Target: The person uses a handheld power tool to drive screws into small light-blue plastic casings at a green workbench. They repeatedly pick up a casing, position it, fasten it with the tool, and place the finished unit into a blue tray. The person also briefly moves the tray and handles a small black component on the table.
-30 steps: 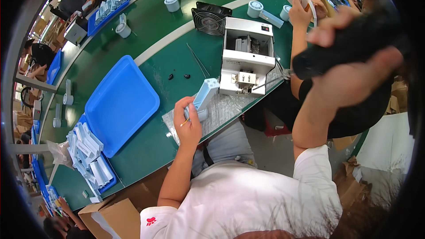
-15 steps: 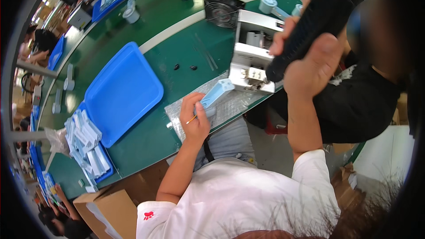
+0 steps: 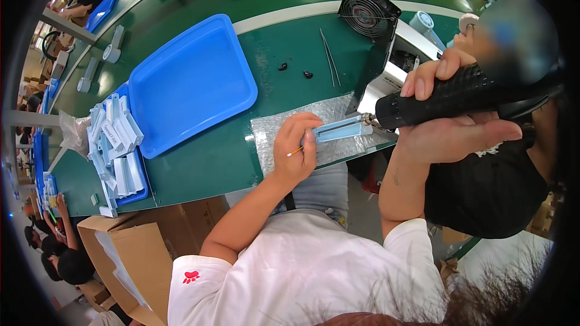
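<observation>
My left hand (image 3: 296, 148) is closed around one end of a light blue plastic housing (image 3: 341, 129), a long open channel lying low over the bubble-wrap mat (image 3: 272, 145). A short yellow wire (image 3: 295, 152) sticks out by my fingers. In my right hand (image 3: 444, 127) is a black electric screwdriver (image 3: 432, 101), held nearly level. Its metal bit (image 3: 370, 119) meets the far right end of the housing; whether a screw sits there is too small to tell. Just behind the bit stands a white and silver machine (image 3: 386, 78), partly hidden by the screwdriver.
A blue tray (image 3: 193, 84) lies left of the mat, beside a heap of light blue housings (image 3: 118, 139). Tweezers (image 3: 329, 57), small black parts (image 3: 307, 75) and a black fan (image 3: 367, 13) are beyond the mat. Another person (image 3: 483, 187) sits close on the right.
The screwdriver has swung down from a steep tilt to nearly level, its bit now at the housing's end. The housing has turned flatter. The whole view has shifted.
</observation>
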Tool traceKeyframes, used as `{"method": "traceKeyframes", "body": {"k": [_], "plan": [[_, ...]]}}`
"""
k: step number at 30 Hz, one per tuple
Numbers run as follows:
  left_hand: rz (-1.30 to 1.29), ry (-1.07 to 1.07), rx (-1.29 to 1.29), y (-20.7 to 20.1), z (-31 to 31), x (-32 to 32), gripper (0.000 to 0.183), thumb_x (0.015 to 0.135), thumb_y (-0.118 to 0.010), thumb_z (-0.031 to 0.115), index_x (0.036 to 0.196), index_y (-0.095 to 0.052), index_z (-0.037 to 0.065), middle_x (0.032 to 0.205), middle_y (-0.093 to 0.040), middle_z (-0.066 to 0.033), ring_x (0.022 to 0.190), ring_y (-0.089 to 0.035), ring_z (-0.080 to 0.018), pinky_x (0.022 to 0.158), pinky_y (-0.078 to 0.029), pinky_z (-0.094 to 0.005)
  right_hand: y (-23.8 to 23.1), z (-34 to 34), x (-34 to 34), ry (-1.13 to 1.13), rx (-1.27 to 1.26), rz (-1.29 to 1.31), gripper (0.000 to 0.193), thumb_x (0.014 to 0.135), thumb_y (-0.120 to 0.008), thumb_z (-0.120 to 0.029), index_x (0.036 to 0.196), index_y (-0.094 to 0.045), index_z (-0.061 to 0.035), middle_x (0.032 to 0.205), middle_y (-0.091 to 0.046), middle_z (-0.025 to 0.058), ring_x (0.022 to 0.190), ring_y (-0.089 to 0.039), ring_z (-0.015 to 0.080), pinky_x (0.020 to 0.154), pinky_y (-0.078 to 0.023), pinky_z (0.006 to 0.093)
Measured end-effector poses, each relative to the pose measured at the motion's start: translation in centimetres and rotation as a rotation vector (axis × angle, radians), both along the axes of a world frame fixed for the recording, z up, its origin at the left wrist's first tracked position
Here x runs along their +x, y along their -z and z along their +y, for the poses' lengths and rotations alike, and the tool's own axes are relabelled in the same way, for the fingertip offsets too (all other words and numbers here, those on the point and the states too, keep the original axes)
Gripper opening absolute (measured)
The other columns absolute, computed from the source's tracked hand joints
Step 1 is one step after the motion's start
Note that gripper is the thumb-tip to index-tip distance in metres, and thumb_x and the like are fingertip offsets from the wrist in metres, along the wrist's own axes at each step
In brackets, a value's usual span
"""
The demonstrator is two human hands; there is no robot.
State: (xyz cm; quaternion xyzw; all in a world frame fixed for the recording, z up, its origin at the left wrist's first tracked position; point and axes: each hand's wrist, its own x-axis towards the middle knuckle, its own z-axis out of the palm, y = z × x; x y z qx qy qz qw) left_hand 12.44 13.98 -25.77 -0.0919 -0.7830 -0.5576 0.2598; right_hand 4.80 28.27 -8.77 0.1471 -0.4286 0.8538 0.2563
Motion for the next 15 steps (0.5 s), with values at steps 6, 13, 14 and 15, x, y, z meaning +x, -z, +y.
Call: {"method": "traceKeyframes", "body": {"k": [6, 13, 14, 15], "plan": [[-0.011, -0.002, -0.001, 0.1, -0.1, 0.0, 0.017, 0.094, -0.049, 0.008, 0.097, -0.063, 0.0, 0.101, -0.065, -0.0159, 0.087, -0.062, -0.0316, 0.076, -0.049, -0.0388, 0.6, -0.5, -0.2, -0.021, -0.018, -0.006, 0.104, 0.079, -0.027, -0.092, 0.088, -0.051, 0.0082, 0.083, -0.05, 0.0131, 0.052, -0.051, 0.0193, 0.042, -0.045, 0.0313], [0.006, 0.009, -0.039, 0.3, 0.0, 0.0, 0.018, 0.093, -0.046, 0.004, 0.099, -0.062, -0.001, 0.103, -0.065, -0.0176, 0.09, -0.062, -0.0316, 0.078, -0.05, -0.0384, 1.4, 0.2, -0.1, -0.074, -0.036, -0.021, 0.102, 0.081, -0.028, -0.09, 0.092, -0.051, 0.0086, 0.082, -0.05, 0.0116, 0.052, -0.051, 0.0175, 0.042, -0.046, 0.0306], [0.01, 0.015, -0.057, 0.3, -0.2, 0.0, 0.02, 0.095, -0.043, 0.005, 0.099, -0.061, -0.002, 0.103, -0.065, -0.0186, 0.09, -0.063, -0.031, 0.08, -0.05, -0.0377, 1.7, 0.3, 0.0, -0.08, -0.046, -0.015, 0.101, 0.082, -0.029, -0.09, 0.093, -0.051, 0.0084, 0.082, -0.05, 0.0114, 0.052, -0.051, 0.0172, 0.042, -0.046, 0.0305], [0.013, 0.02, -0.076, 0.3, -0.2, 0.1, 0.022, 0.096, -0.04, 0.006, 0.1, -0.061, -0.003, 0.104, -0.064, -0.0195, 0.09, -0.064, -0.0304, 0.081, -0.05, -0.0369, 1.9, 0.4, 0.1, -0.087, -0.056, -0.009, 0.1, 0.082, -0.029, -0.089, 0.094, -0.051, 0.0082, 0.082, -0.05, 0.0111, 0.052, -0.051, 0.0169, 0.042, -0.046, 0.0303]]}}
